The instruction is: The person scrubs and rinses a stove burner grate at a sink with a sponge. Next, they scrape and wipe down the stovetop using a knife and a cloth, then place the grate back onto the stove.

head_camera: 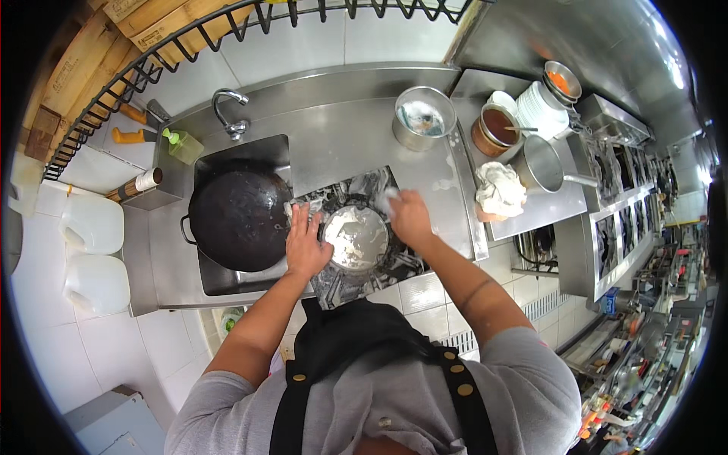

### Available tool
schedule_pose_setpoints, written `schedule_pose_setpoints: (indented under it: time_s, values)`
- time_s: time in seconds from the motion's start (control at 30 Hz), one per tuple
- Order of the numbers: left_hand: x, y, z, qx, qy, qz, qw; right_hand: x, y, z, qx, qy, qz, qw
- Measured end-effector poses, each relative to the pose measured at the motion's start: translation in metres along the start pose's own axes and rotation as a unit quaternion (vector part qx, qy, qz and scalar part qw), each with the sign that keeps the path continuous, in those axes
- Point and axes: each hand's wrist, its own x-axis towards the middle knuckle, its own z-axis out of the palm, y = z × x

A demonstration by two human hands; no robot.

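Note:
A square dark metal plate (341, 290), streaked with white foam, lies on the steel counter by the front edge, its near side reaching towards my apron. In its middle is a round pale metal disc (358, 238) with foam patches. My left hand (307, 242) rests palm down, fingers spread, on the plate's left part beside the disc. My right hand (410, 216) is closed round a whitish scrubbing pad (391, 200) at the plate's upper right; the pad is blurred and mostly hidden by the fingers.
A black wok (242, 219) fills the sink (273, 151) at left, below a chrome faucet (230, 116). A steel pot of suds (421, 122) stands behind. Further right are a crumpled white cloth (500, 190), a saucepan (540, 162), a pot of red-brown sauce (495, 133) and stacked plates (543, 111).

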Motion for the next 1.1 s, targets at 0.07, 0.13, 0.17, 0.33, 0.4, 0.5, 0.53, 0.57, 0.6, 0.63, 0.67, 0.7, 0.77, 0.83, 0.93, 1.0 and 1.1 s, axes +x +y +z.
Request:
schedule_pose_setpoints:
  time_s: [0.07, 0.13, 0.17, 0.33, 0.4, 0.5, 0.53, 0.57, 0.6, 0.63, 0.67, 0.7, 0.77, 0.83, 0.93, 1.0, 1.1]
  values:
    - [0.005, -0.003, 0.005, -0.006, 0.006, 0.011, 1.000, 0.005, 0.012, 0.000, 0.007, 0.005, -0.064, 0.998]
    - [0.004, -0.003, 0.007, -0.008, 0.000, 0.025, 1.000, 0.025, 0.012, 0.002, 0.039, 0.009, -0.029, 0.999]
    - [0.006, -0.002, 0.009, -0.006, -0.003, 0.031, 1.000, 0.037, 0.013, 0.003, 0.072, 0.012, -0.005, 0.997]
    - [0.005, 0.012, 0.015, 0.009, 0.042, -0.050, 0.998, 0.047, 0.030, -0.005, 0.101, 0.078, 0.128, 0.984]
    - [0.004, 0.017, 0.015, 0.010, 0.049, -0.087, 0.995, 0.032, 0.028, -0.025, 0.072, 0.118, 0.118, 0.983]
    - [0.004, 0.017, 0.015, 0.033, 0.060, -0.101, 0.993, -0.034, -0.006, -0.023, 0.020, -0.011, 0.107, 0.994]
    - [0.006, 0.016, 0.019, 0.035, 0.075, -0.092, 0.992, -0.068, -0.016, -0.008, 0.036, 0.008, 0.031, 0.999]
    - [0.008, 0.016, 0.021, 0.029, 0.069, -0.089, 0.993, -0.094, -0.025, 0.005, 0.052, 0.026, -0.044, 0.997]
    - [0.008, 0.015, 0.022, 0.038, 0.070, -0.081, 0.993, -0.101, -0.030, 0.000, 0.058, 0.032, -0.036, 0.997]
    - [0.010, 0.013, 0.022, 0.048, 0.072, -0.074, 0.994, -0.100, -0.029, -0.006, 0.054, 0.027, -0.034, 0.998]
    - [0.012, 0.011, 0.021, 0.043, 0.062, -0.072, 0.995, -0.092, -0.025, -0.010, 0.053, 0.042, -0.003, 0.998]
    - [0.013, 0.012, 0.021, 0.037, 0.059, -0.073, 0.995, -0.091, -0.023, -0.013, 0.051, 0.058, 0.029, 0.997]
    - [0.013, 0.013, 0.021, 0.028, 0.068, -0.082, 0.994, -0.099, -0.036, -0.015, 0.027, 0.061, 0.045, 0.997]
    - [0.011, 0.011, 0.016, 0.033, 0.051, -0.089, 0.994, -0.113, -0.050, -0.022, 0.058, -0.005, 0.084, 0.995]
    - [0.006, 0.002, 0.007, 0.035, 0.033, -0.051, 0.998, -0.120, -0.043, -0.052, 0.058, -0.016, 0.111, 0.992]
    - [0.005, -0.010, 0.002, 0.039, 0.026, -0.022, 0.999, -0.135, -0.056, -0.044, 0.062, 0.015, 0.111, 0.992]
    - [-0.003, -0.021, -0.011, 0.052, 0.013, 0.031, 0.998, -0.145, -0.127, 0.000, 0.103, 0.026, 0.041, 0.994]
